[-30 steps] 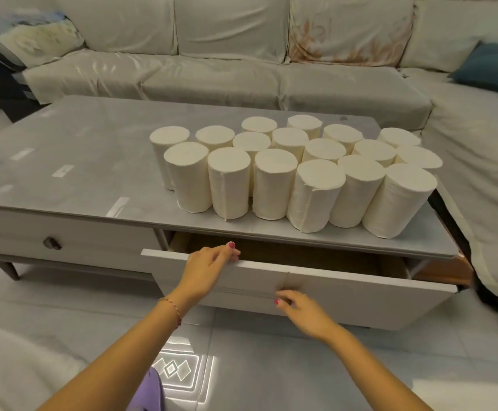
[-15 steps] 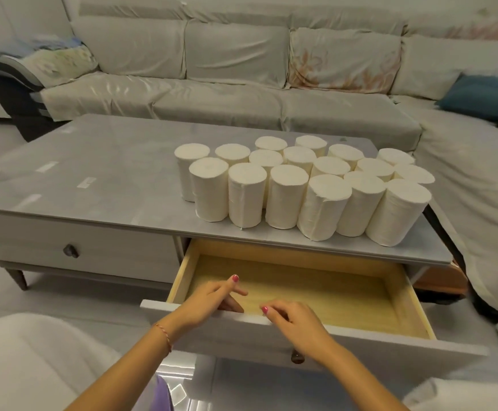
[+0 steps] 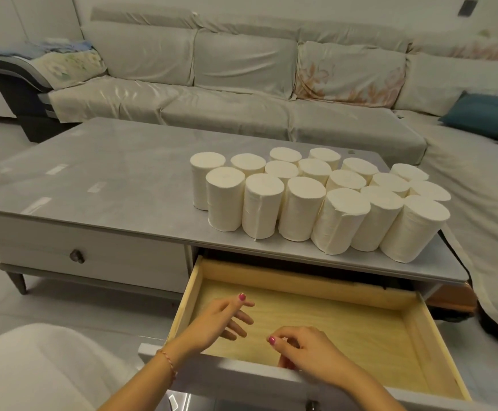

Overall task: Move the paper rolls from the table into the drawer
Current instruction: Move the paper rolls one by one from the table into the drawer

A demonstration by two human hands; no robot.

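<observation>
Several white paper rolls (image 3: 301,212) stand upright in rows on the right half of the grey table top (image 3: 93,179). Below them the right drawer (image 3: 420,330) is pulled far out, and its pale wooden inside has nothing in it. My left hand (image 3: 221,321) hovers over the drawer's front left part with fingers spread, holding nothing. My right hand (image 3: 307,351) is over the drawer's front edge with fingers curled loosely; it holds nothing that I can see.
A shut drawer with a dark knob (image 3: 77,256) is at the table's left. A light sofa (image 3: 242,84) wraps behind and to the right, with a blue cushion (image 3: 485,114). A white rounded seat (image 3: 34,366) is at lower left.
The drawer has come from barely open to far out. Both hands have let go of its front edge; the left now hovers over the inside.
</observation>
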